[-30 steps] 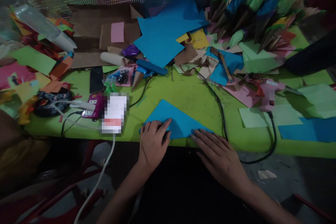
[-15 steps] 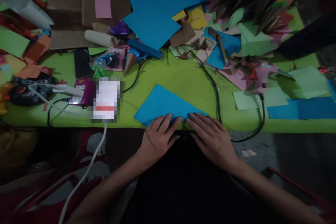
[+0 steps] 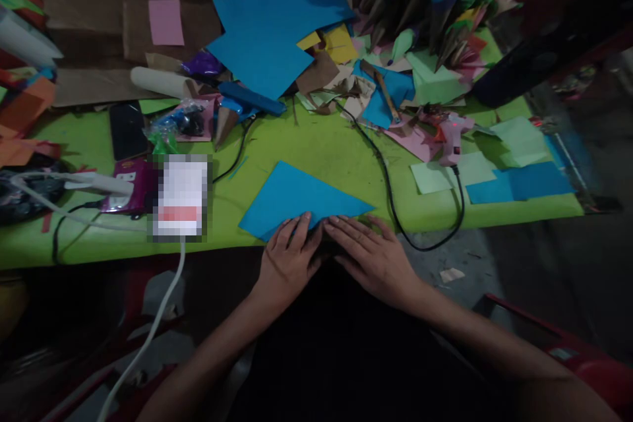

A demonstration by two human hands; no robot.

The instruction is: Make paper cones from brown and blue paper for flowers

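Two bare hands, the left hand (image 3: 284, 260) and the right hand (image 3: 378, 257), press on a flat, roughly triangular sheet of bright blue folded paper (image 3: 301, 194). It lies at the near edge of a lime-green desk (image 3: 316, 138), in front of the wearer's black clothing (image 3: 321, 330).

Several things could go wrong here. If the two hands push unevenly, the paper may slide or its crease may set crooked. Because its lower side sits right at the desk's front edge, too much pull toward the body could bend it over that edge. A black electrical cable (image 3: 380, 157) runs just beside the paper's pointed right corner, loops below the desk's edge and rises to a pale pink plastic glue gun (image 3: 449, 138); a sweep of the right arm could snag the loop and drag the gun. A small red light shows on it, so its tip may be hot.

As for pose, both forearms reach up from the lower corners and angle inward. Both hands are palm down, grasping nothing visible, fingers extended, held close together and laid along the paper's lower side. Their fingertips nearly meet near the middle. Whether either thumb reaches under the paper cannot be told.
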